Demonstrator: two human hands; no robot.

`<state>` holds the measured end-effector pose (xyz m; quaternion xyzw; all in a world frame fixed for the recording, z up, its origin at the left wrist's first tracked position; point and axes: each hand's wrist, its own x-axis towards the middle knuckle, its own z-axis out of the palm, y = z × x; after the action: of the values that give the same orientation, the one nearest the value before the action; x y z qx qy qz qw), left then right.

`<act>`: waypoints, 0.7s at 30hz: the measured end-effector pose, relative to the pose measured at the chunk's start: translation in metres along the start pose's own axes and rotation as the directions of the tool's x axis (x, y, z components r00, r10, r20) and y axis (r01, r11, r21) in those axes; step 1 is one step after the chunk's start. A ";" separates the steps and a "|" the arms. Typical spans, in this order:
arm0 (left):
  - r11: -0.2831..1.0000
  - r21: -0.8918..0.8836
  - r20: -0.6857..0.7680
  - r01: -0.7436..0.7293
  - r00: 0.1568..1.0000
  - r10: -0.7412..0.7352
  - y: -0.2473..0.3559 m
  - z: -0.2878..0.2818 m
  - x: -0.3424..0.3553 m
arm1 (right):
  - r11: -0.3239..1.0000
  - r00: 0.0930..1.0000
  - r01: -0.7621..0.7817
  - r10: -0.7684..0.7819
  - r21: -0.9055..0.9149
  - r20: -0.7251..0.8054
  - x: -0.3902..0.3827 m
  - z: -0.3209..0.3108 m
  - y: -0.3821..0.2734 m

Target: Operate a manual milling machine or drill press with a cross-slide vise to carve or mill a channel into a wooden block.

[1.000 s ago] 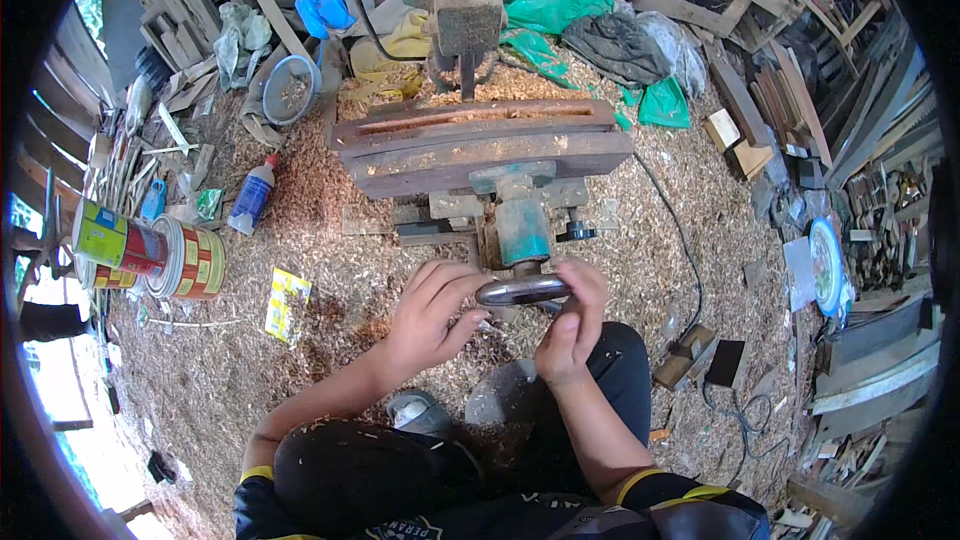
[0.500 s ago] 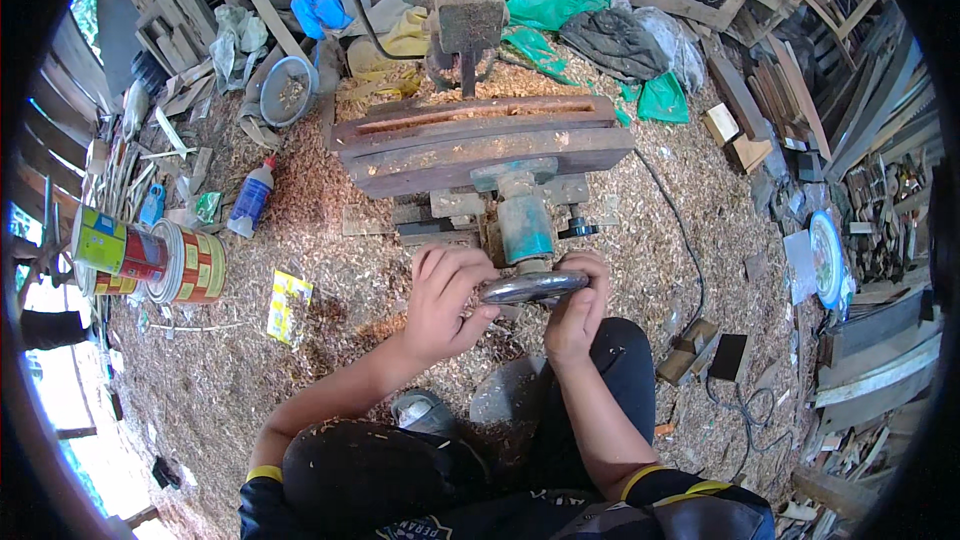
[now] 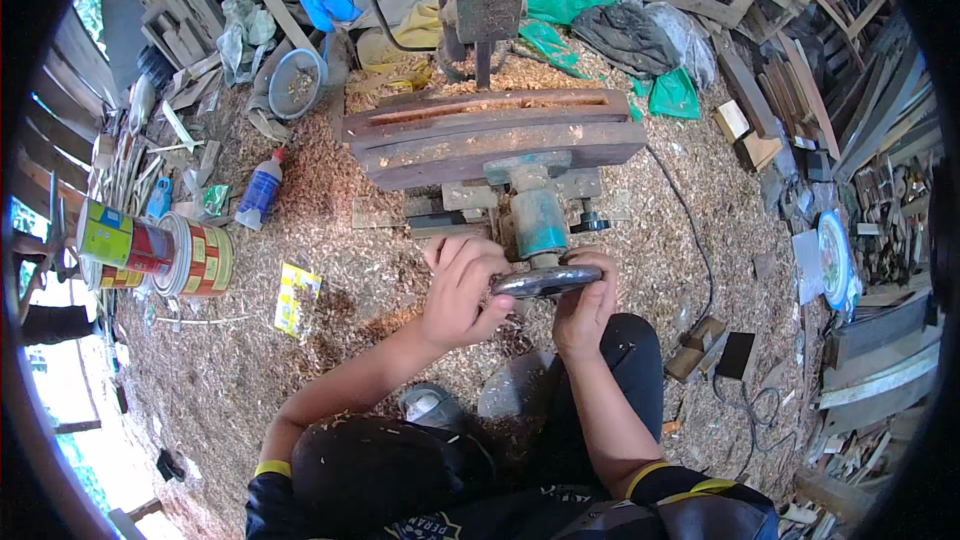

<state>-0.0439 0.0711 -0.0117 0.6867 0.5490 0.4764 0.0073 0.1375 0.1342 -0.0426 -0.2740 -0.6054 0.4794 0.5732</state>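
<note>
My left hand (image 3: 463, 290) is closed at the left rim of a dark metal handwheel (image 3: 546, 283), its thumb against the near side and its fingers curled beyond. On the right rim, my right hand (image 3: 587, 308) grips the same wheel, fingers over the top and thumb along the near side. The wheel sits at the near end of a teal machine shaft (image 3: 540, 223). Past it, a dark wooden jaw (image 3: 500, 152) lies along a wooden beam (image 3: 440, 118) with a long slot cut in its top. A vertical spindle (image 3: 483, 65) stands over the slot's far side.
Wood shavings (image 3: 330, 370) cover the floor. At the left are stacked paint cans (image 3: 195, 256), a blue bottle (image 3: 260, 190) and a round basket (image 3: 297, 83). A black cable (image 3: 690, 230) runs along the right, near wood blocks (image 3: 697, 348). Scrap timber lines both sides.
The whole view has shifted slightly, so the scene sits a little farther right. Both hands stay on the handwheel; any turn of it is too small to make out.
</note>
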 end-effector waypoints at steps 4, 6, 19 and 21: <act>0.992 0.099 0.083 -0.084 0.994 0.076 0.015 -0.010 0.032 | 0.902 0.944 -0.271 0.318 0.338 -0.093 -0.018 0.002 0.004; 0.992 0.108 0.067 -0.064 0.996 0.057 0.012 -0.001 0.024 | 0.873 0.950 -0.255 0.307 0.415 -0.062 -0.012 0.006 -0.004; 0.992 0.113 -0.008 -0.052 0.999 0.053 0.016 -0.011 0.034 | 0.909 0.966 -0.254 0.252 0.330 0.050 0.005 -0.015 -0.013; 0.971 0.200 0.114 -0.131 0.987 0.110 0.022 -0.014 0.046 | 0.814 0.931 -0.352 0.356 0.462 0.082 0.002 -0.020 -0.014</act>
<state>-0.0390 0.0902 0.0374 0.7393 0.5516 0.3808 -0.0651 0.1589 0.1355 -0.0313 -0.2370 -0.4074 0.7083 0.5255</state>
